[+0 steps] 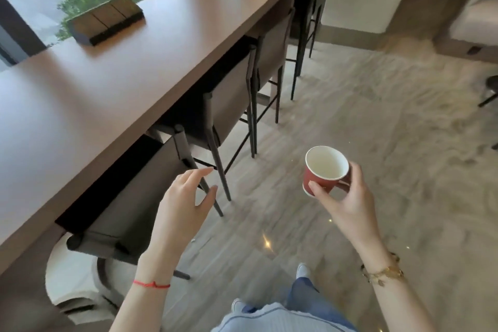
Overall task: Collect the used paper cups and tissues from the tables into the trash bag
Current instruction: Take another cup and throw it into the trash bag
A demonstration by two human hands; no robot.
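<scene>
Head view looks down along a long brown table (113, 83) that runs from the lower left to the upper middle; its front edge cuts the picture on a diagonal. Under this edge stand dark high chairs (229, 100) in a row, pushed close to the table, their thin legs reaching out onto the floor. To the right of the chairs the pale wooden floor (377, 121) lies wide and open, up to a white wall base and a light sofa (474, 8) at the far right. On the table, well apart from the hands, lies a dark wooden box (106, 20) near the window. The right hand (347, 199) holds a red paper cup (324, 170) over the open floor, thumb on the near side and fingers curled round the far side; the cup is nearly upright, its white inside looks empty. The left hand (186, 197) hangs in the air just beside the back of the nearest chair, fingers loose and a little spread, holding nothing; whether it touches the chair I cannot tell. A red thread (151, 283) is on the left wrist and a gold bracelet (384, 272) on the right. A white rounded object (70, 283) at the lower left is half hidden by the table and chair, and I cannot make out what it is. The whole picture is a little blurred.
</scene>
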